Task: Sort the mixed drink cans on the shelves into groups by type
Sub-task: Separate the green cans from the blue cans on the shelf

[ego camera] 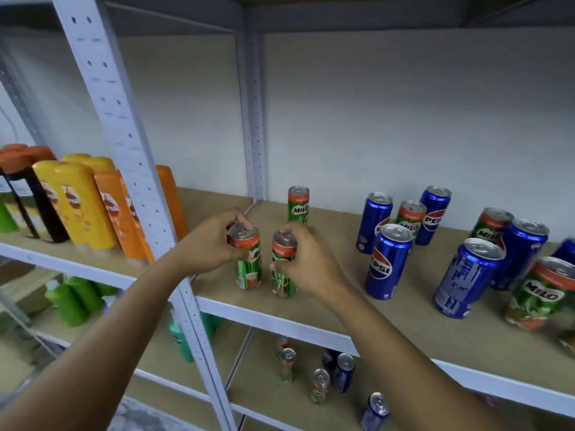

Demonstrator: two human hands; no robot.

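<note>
My left hand (209, 241) grips the top of a green Milo can (249, 269) standing at the left end of the brown shelf (404, 325). Right beside it, my right hand (306, 259) grips a second Milo can (282, 275). A third Milo can (298, 206) stands behind them near the back wall. To the right, blue Pepsi cans (387, 262) and more Milo cans (543, 293) stand mixed together.
A white perforated upright (124, 126) stands just left of my hands. Yellow and orange bottles (90, 203) fill the neighbouring shelf on the left. The lower shelf holds several mixed cans (320, 385) and green bottles (74, 301).
</note>
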